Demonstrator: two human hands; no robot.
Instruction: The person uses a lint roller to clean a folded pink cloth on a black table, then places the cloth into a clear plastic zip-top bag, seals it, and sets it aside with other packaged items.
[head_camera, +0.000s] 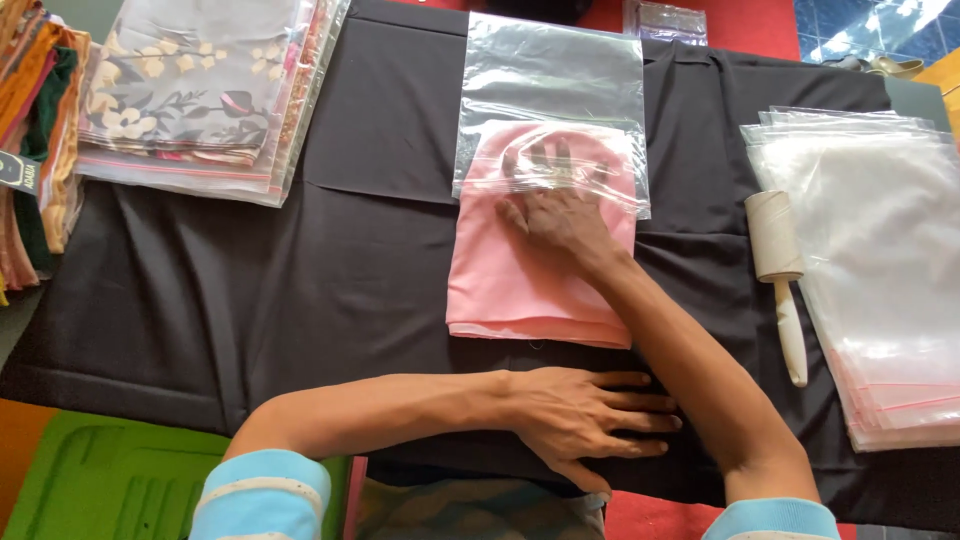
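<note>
A folded pink cloth (505, 280) lies on a black cloth (330, 250), its far end inside a clear plastic bag (550, 80). My right hand (555, 205) lies flat on the pink cloth, with the fingers under the bag's plastic. It grips nothing that I can see. Nearer to me, my left hand (590, 415) rests flat on the black cloth with fingers spread, just below the pink cloth's near edge. It holds nothing.
A stack of clear bags (880, 260) lies at the right, with a lint roller (780, 270) beside it. Bagged patterned cloths (200, 90) sit at the far left, next to folded fabrics (35, 130). A green tray (100, 480) is at the near left.
</note>
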